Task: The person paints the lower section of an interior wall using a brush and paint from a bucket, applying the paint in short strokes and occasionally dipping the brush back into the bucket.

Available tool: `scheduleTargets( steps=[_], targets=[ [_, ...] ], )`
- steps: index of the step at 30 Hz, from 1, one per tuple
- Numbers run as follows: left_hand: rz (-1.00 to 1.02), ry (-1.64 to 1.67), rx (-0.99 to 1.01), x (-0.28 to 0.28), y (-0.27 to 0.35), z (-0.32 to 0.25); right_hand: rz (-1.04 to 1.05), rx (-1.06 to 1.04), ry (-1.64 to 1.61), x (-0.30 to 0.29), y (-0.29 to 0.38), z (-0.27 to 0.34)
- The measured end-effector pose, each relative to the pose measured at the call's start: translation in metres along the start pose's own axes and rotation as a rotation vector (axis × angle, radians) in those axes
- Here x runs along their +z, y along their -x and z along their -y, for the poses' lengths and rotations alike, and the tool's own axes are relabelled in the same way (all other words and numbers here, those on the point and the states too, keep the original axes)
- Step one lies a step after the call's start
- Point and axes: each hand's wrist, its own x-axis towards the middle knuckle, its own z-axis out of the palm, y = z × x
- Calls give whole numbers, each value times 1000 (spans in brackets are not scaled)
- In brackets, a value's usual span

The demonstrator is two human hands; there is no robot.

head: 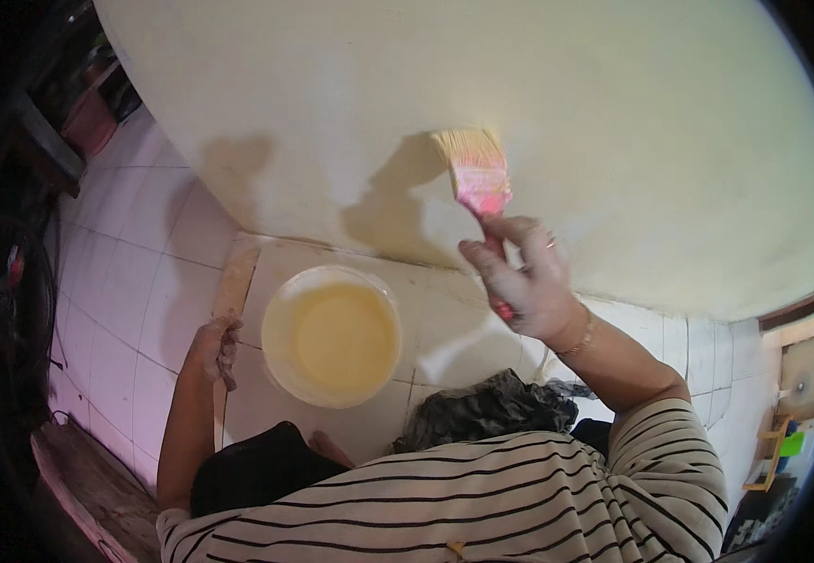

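Note:
My right hand (530, 281) grips the red handle of a wide paintbrush (483, 176). Pale yellow bristles touch the cream wall (322, 84), and the brush's ferrule is smeared with paint. Below and to the left, a round white bucket (271, 359) stands on the tiled floor, holding pale yellow liquid paint (344, 338). My left hand (222, 348), whitish with residue, hangs with curled fingers left of the bucket. Beneath it runs a tan strip (238, 271) along the floor; whether the fingers touch it, I cannot tell.
Crumpled black plastic (491, 408) lies on the floor close to my body. At far left are a reddish bucket (90, 123) and a dark wheel-like object (16, 281). A weathered wooden piece (90, 485) sits at lower left. A small yellow wooden frame (766, 457) stands far right.

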Motion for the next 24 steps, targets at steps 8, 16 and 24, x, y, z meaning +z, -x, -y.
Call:
scheduleTargets(
  steps=[8, 16, 24],
  targets=[
    [28, 31, -11, -9, -2, 15, 604, -44, -154, 126, 97, -1],
    [107, 53, -17, 4, -2, 19, 492, 283, -408, 123, 53, -23],
    [80, 108, -44, 11, 0, 16, 366, 152, -318, 75, -2, 14]
  ],
)
